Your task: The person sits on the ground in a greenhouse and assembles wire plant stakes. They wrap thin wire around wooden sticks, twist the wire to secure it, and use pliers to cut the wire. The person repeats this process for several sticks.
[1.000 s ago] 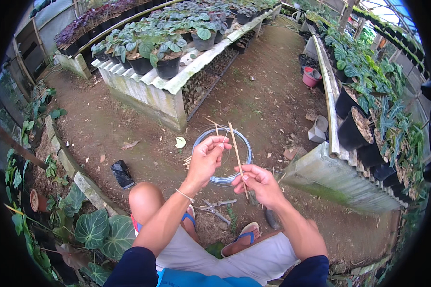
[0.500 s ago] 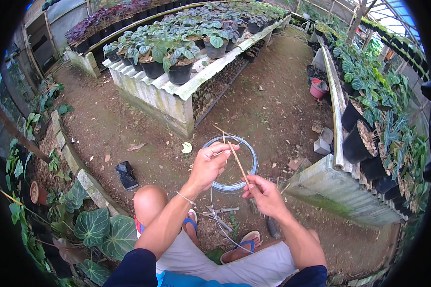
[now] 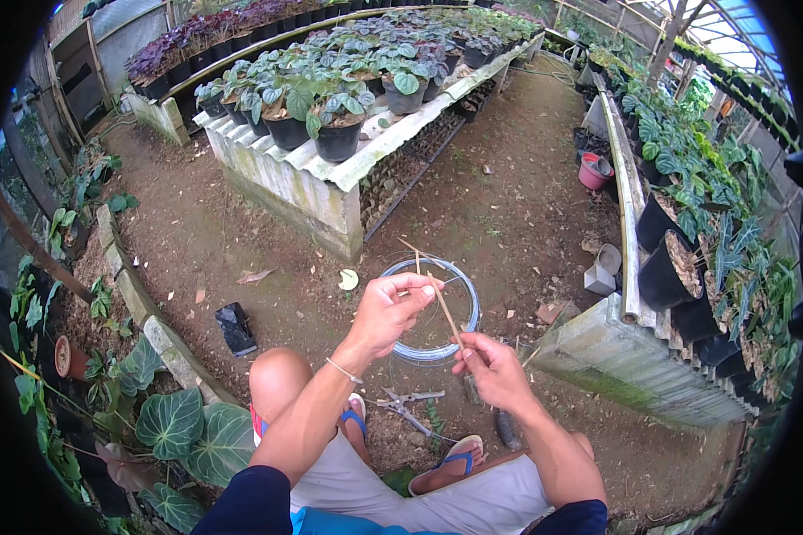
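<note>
A thin brown wooden stick point(image 3: 446, 312) slants between my hands above the ground. My left hand point(image 3: 389, 310) is closed, its fingertips pinching the stick near the upper end. A short bit of thin wire point(image 3: 452, 279) shows beside those fingertips; whether they grip it too is unclear. My right hand point(image 3: 494, 367) pinches the stick's lower end between thumb and fingers. Behind and below them, a coil of silvery wire point(image 3: 475, 314) lies on the soil, partly hidden by my hands. Pruning shears point(image 3: 408, 407) with grey handles rest on the ground between my feet.
A concrete bench point(image 3: 285, 201) with a corrugated top carries several potted plants ahead. Another planted bench point(image 3: 638, 357) stands to the right. A black plastic piece point(image 3: 235, 328) lies on the soil at left, near a low stone edging point(image 3: 165, 343) and large-leaved plants.
The wire strand that curved down from the coil past the shears toward my right foot no longer shows there. My left fingers have shifted slightly on the stick; my right hand barely moves.
</note>
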{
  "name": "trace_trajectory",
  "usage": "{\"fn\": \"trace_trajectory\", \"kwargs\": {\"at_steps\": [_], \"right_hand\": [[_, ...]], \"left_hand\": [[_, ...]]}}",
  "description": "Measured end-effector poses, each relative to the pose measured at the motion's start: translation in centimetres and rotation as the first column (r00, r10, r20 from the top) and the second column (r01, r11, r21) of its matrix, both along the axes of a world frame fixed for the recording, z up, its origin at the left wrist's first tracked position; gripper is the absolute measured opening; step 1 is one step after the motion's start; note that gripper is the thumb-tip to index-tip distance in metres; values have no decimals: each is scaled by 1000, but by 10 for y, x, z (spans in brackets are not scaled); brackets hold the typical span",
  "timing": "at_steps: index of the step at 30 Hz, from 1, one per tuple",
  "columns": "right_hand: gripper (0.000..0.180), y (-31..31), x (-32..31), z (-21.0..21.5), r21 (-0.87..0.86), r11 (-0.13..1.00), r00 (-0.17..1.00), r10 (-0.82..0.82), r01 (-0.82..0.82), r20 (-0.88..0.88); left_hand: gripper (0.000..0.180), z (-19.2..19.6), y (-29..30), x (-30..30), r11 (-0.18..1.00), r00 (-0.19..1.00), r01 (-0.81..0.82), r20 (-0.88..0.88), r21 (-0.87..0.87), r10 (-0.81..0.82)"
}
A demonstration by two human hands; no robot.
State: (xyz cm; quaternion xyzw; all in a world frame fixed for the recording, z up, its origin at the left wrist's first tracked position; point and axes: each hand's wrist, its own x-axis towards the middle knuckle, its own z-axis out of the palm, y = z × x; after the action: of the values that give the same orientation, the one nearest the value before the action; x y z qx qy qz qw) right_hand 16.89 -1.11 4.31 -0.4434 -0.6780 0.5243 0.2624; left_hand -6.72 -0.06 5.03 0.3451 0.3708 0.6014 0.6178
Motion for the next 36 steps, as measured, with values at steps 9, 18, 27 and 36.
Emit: {"fn": "trace_trajectory", "kwargs": {"at_steps": [9,18,27,36], "right_hand": [[28,-1,1,1,7,1000,1000,18,-18,22],[28,0,0,1,-1,996,996,89,-89,11],[29,0,1,1,-38,992,988,124,-121,96],[40,3,1,18,297,950,996,-86,93,-37]], "left_hand": [[23,1,0,-1,1000,1000,-15,3,-15,15],[21,7,-3,0,999,998,-37,-58,-24,35],[21,-6,2,7,990,979,-96,-172,102,112],[20,-11,-4,24,1000,975,19,-220,-14,-21]]}}
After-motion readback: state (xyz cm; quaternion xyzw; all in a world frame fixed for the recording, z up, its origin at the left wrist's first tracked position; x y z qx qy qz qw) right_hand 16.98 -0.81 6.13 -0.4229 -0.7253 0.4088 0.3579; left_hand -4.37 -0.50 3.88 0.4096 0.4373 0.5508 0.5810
